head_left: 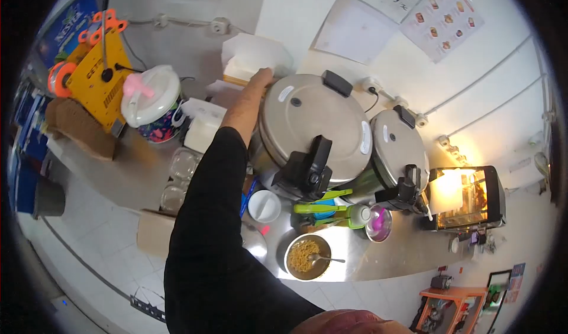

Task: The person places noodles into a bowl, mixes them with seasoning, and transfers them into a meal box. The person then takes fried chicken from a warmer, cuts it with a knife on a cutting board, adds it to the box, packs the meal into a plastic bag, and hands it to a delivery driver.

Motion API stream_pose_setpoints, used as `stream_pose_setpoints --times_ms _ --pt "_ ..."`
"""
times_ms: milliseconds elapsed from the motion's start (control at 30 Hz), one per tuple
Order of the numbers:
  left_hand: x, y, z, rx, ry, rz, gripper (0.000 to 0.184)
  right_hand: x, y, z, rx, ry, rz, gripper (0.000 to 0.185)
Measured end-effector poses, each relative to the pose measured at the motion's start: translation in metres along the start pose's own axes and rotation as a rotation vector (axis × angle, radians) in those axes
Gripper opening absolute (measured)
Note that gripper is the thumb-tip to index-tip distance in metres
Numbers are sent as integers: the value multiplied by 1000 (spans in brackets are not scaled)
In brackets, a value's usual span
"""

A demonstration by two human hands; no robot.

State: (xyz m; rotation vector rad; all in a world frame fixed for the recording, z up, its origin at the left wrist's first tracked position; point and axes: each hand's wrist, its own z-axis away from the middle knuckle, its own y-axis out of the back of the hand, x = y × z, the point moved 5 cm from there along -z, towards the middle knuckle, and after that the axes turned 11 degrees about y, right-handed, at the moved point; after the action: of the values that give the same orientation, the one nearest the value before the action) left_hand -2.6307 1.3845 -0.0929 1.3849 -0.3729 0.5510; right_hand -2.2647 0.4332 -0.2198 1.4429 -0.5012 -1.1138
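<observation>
My left arm, in a black sleeve, reaches across the counter past the large steel pot. At its end, my left hand (260,78) is at the right edge of a stack of white takeaway boxes (241,67) by the wall. The fingers are mostly hidden, so their grip does not show. Close beside the forearm stands the large lidded pot (316,118) with black handles. A white paper box (204,126) and clear plastic containers (184,164) lie on the other side of the arm. My right hand is out of view.
A smaller lidded pot (399,145) and a lit glass warmer (467,198) stand to the right. Near the counter's front are a bowl of yellowish grains (303,256) with a spoon, green-handled tools (322,207) and a small metal bowl (378,223). A lidded bucket (155,100) stands left.
</observation>
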Motion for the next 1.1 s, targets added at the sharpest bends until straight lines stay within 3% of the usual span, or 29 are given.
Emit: stream_pose_setpoints --times_ms 100,200,233,333,433,533,733,767,800,833,867,933,967,1000,1033,1067,1100 --pt "-22 -19 -45 -122 -33 -27 49 0 2 5 -8 -76 15 45" --pt "-40 -19 -48 -351 63 246 40 -1 6 8 -3 -120 26 42" --pt "-28 -7 -25 -385 75 156 25 -1 7 8 -1 -130 27 41" --pt "-7 4 7 93 51 -148 21 -4 10 13 5 -156 36 39" --pt "28 2 -3 248 -280 -354 20 -4 12 19 16 -174 40 37" --pt "53 30 23 187 -334 -469 20 0 13 30 27 -183 50 37" --pt "95 131 61 522 -347 -424 21 -3 53 39 164 -101 235 39" --pt "105 161 72 485 -351 -478 23 -9 61 31 235 -79 211 40" --pt "114 190 87 556 -372 -481 24 6 48 10 600 145 -415 36" --pt "134 223 137 583 -420 -546 32 -30 57 -9 707 277 -597 25" --pt "153 249 189 474 -428 -370 38 -70 68 -33 654 400 -645 18" --pt "207 270 356 513 -650 -204 30 -196 111 -64 454 543 -827 10" --pt "228 264 436 518 -759 -69 23 -244 125 -76 301 765 -743 20" --pt "237 233 472 509 -1013 -144 24 -301 145 -71 218 823 -902 42" --pt "238 198 508 506 -1258 -214 25 -354 173 -57 -56 931 -1285 76" --pt "247 160 554 407 -1304 -247 22 -387 190 -48 -126 965 -1535 98" --pt "250 123 599 353 -1532 -204 22 -397 199 -45 -185 916 -1740 102"
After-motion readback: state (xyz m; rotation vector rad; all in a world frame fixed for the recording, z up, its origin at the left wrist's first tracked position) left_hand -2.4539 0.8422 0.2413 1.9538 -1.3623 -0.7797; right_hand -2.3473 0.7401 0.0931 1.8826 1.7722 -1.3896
